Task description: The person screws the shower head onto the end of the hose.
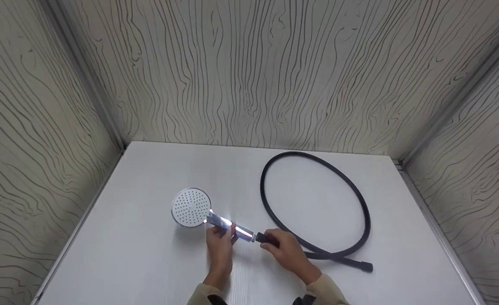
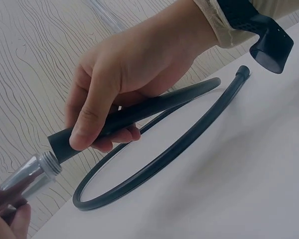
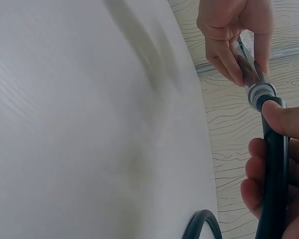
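Note:
My left hand (image 1: pixel 220 248) grips the chrome handle of a shower head (image 1: pixel 191 207), whose round, dotted spray face points up at the left. At the handle's lower right end a threaded tip (image 2: pixel 51 163) shows. With thumb and fingers my right hand (image 1: pixel 286 250) holds one end of a black shower hose (image 1: pixel 359 199). In the left wrist view, that hose end (image 2: pixel 62 144) is right at the threads, roughly in line with the handle. Close by in the right wrist view, the hose end overlaps the threaded tip (image 3: pixel 262 93).
The hose loops across the right side of the white table (image 1: pixel 148 169) and crosses itself near the front. Its other end, a black connector (image 1: pixel 366 267), lies at the lower right. Wood-grain panels (image 1: pixel 249 76) wall in the table at the back and both sides.

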Demonstrator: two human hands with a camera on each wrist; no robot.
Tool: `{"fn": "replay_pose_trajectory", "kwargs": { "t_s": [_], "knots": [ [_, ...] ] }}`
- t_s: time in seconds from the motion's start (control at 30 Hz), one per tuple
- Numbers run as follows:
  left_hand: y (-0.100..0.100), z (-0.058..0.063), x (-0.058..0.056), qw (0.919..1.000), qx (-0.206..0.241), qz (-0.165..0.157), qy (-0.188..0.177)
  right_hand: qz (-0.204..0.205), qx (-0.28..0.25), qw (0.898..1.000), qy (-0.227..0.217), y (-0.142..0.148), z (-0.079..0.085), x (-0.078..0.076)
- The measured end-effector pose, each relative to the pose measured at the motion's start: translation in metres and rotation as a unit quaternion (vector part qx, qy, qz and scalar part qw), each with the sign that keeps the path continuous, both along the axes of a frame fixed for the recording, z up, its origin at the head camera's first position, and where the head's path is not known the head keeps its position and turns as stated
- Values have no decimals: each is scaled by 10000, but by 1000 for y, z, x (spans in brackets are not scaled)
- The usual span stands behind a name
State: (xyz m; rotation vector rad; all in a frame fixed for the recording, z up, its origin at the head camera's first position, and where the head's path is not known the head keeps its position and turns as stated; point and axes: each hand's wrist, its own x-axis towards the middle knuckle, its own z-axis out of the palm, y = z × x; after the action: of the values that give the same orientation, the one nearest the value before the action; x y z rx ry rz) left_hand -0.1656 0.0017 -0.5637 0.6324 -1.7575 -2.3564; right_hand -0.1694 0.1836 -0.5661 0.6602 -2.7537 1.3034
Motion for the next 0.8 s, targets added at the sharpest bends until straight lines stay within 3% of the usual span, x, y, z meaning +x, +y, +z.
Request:
{"fn": "replay_pose_trajectory", "kwargs": {
  "t_s": [0.6,0.8],
  "knots": [
    [-1,-5,3,9996,241,44,121,-300,-14,9990,332,2,-1,-2],
    [-3,1,-4,9997,242,98,23,-334,-231,9992,37,2,4,-5]
  ]
}}
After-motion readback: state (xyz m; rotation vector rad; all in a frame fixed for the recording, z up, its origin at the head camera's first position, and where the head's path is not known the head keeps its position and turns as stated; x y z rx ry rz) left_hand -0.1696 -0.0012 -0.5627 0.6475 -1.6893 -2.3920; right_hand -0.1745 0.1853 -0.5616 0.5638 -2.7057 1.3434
